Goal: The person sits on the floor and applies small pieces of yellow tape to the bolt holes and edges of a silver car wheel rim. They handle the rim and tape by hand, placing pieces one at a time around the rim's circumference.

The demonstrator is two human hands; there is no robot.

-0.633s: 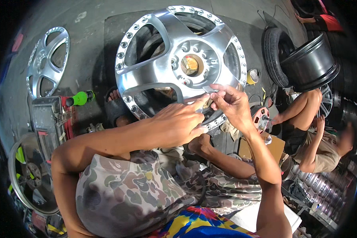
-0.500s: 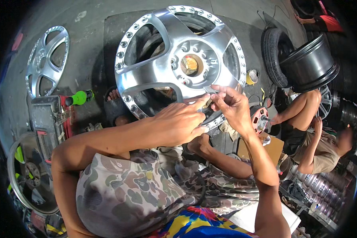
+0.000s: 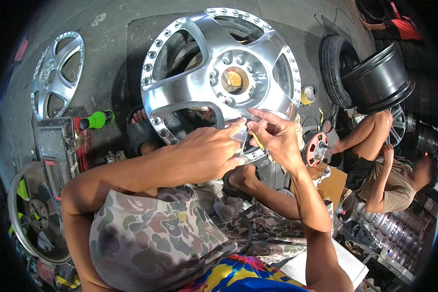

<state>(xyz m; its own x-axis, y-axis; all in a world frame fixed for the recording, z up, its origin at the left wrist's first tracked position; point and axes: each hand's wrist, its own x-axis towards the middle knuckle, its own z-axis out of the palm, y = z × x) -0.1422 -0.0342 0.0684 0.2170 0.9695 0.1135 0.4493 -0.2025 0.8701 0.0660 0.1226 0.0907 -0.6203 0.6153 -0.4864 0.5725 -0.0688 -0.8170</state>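
Nearest are the person's camouflage shorts (image 3: 165,238). Beyond, the left hand (image 3: 213,148) holds its thumb and forefinger apart by the silver wheel (image 3: 212,58), which fills the centre. Just right, the right hand (image 3: 277,135) curls beside a yellow strip (image 3: 258,140); its grip cannot be told. Far right is a tyre (image 3: 330,73).

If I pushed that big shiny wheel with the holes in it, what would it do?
The silver wheel looks like metal, so it's probably stiff and rather heavy. Its smooth, shiny face might feel slippery. It's round, so stood on its edge, it could roll.
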